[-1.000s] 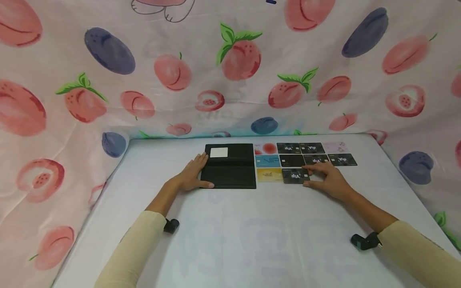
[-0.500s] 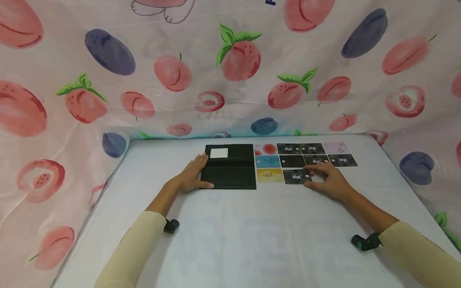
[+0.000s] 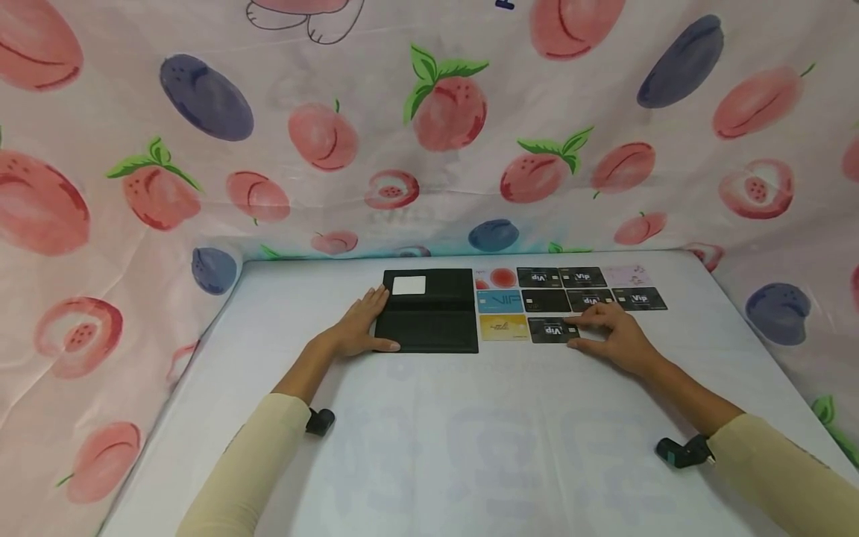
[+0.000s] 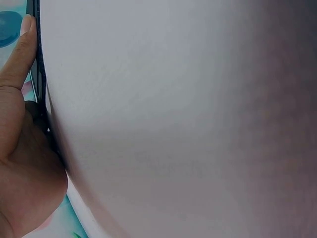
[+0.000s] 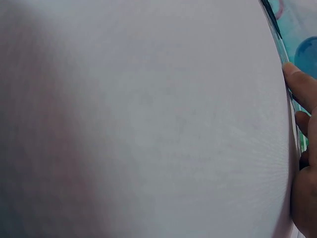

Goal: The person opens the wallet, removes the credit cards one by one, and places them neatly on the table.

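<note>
In the head view, an opened black card holder (image 3: 429,309) lies flat, with a white square in its upper left. My left hand (image 3: 353,326) rests along its left edge, fingers extended and thumb at the lower corner. Right of the holder, a black Vip card (image 3: 550,330) sits in the nearest row beside a yellow card (image 3: 503,327). Thumb and index finger of my right hand (image 3: 616,339) pinch that Vip card by its right-hand corners. Both wrist views show mostly white tabletop, with the left hand (image 4: 25,148) and right hand (image 5: 304,148) at their edges.
Behind the held card lie more cards in two rows: a blue VIP card (image 3: 499,301), a plain black card (image 3: 545,300), several black Vip cards (image 3: 639,298), a peach-print card (image 3: 495,279) and a pink card (image 3: 627,276). A fruit-print curtain (image 3: 376,97) hangs behind the white table (image 3: 429,447).
The Vip card in my right hand has shifted slightly to the right over the last second, and its index finger has moved a little on the card. My left hand stays on the holder.
</note>
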Tool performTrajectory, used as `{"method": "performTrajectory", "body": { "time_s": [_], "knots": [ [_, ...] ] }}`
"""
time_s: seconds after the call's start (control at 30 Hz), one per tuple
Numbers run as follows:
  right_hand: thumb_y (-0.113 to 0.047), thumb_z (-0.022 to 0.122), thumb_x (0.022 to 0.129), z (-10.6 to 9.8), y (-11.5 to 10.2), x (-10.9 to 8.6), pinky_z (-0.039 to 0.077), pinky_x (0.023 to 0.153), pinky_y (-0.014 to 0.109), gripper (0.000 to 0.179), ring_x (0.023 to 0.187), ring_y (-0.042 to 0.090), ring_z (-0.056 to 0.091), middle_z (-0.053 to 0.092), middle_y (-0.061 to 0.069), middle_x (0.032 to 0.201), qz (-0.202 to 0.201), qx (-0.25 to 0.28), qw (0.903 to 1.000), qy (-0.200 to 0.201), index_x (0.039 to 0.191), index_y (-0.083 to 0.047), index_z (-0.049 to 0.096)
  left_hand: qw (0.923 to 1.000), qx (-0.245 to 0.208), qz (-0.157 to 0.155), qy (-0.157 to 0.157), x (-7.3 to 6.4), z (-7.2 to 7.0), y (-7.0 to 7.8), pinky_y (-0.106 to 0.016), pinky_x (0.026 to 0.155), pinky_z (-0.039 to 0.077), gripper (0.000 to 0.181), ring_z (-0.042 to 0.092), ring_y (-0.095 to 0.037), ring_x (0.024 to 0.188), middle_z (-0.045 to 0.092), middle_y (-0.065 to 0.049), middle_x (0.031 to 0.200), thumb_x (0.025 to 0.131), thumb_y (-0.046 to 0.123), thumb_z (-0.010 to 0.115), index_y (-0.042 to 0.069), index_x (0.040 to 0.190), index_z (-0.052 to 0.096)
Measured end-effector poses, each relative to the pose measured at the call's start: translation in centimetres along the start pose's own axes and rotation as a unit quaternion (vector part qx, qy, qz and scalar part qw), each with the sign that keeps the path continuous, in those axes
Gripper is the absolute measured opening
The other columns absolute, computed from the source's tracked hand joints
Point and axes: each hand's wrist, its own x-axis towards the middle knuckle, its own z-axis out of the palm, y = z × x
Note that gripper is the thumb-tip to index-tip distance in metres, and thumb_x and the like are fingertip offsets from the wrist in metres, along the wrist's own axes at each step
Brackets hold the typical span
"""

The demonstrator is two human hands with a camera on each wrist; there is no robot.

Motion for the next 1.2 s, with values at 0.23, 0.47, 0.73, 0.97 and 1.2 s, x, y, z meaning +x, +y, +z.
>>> {"method": "performTrajectory", "body": {
  "time_s": [0.23, 0.47, 0.73, 0.97, 1.2],
  "knots": [
    [-0.011, 0.093, 0.081, 0.01, 0.09, 0.00, 0.031, 0.071, 0.031, 0.039, 0.083, 0.015, 0.041, 0.062, -0.004, 0.091, -0.023, -0.003, 0.9996, 0.014, 0.118, -0.008, 0.082, 1.0000, 0.004, 0.000, 0.000, 0.20, 0.02, 0.09, -0.052, 0.128, -0.002, 0.116, -0.007, -0.036, 0.160, -0.003, -0.019, 0.175, 0.093, 0.045, 0.081, -0.001, 0.167, 0.004],
    [-0.009, 0.091, 0.083, 0.20, -0.24, 0.00, 0.031, 0.072, 0.031, 0.037, 0.082, 0.014, 0.040, 0.060, -0.003, 0.088, -0.031, -0.005, 0.9992, 0.026, 0.118, -0.006, 0.081, 1.0000, 0.005, -0.004, -0.002, 0.19, 0.03, 0.05, -0.052, 0.128, -0.002, 0.116, -0.007, -0.036, 0.160, -0.003, -0.018, 0.175, 0.093, 0.045, 0.081, -0.001, 0.167, 0.004],
    [-0.009, 0.090, 0.083, 0.28, -0.24, 0.24, 0.030, 0.072, 0.032, 0.036, 0.082, 0.016, 0.038, 0.057, -0.003, 0.086, -0.035, -0.019, 0.9989, 0.026, 0.118, -0.006, 0.081, 1.0000, 0.005, -0.003, -0.001, 0.06, -0.13, 0.11, -0.052, 0.128, -0.003, 0.116, -0.008, -0.036, 0.160, -0.004, -0.018, 0.175, 0.094, 0.045, 0.080, -0.002, 0.167, 0.003],
    [-0.010, 0.090, 0.084, 0.39, -0.13, 0.46, 0.029, 0.072, 0.032, 0.037, 0.081, 0.016, 0.037, 0.055, -0.005, 0.085, -0.040, -0.028, 0.9985, 0.024, 0.120, -0.007, 0.081, 1.0000, -0.002, -0.001, 0.000, 0.03, -0.20, -0.02, -0.052, 0.128, -0.003, 0.116, -0.007, -0.036, 0.160, -0.003, -0.019, 0.175, 0.093, 0.045, 0.080, -0.002, 0.167, 0.004],
    [-0.011, 0.090, 0.084, 0.57, -0.02, 0.35, 0.030, 0.071, 0.032, 0.038, 0.082, 0.016, 0.037, 0.055, -0.004, 0.085, -0.032, -0.034, 0.9986, 0.022, 0.120, -0.007, 0.081, 1.0000, -0.002, -0.004, -0.001, -0.13, -0.25, 0.25, -0.052, 0.128, -0.003, 0.116, -0.007, -0.036, 0.160, -0.003, -0.019, 0.175, 0.093, 0.044, 0.081, -0.002, 0.167, 0.004]
  ]
}}
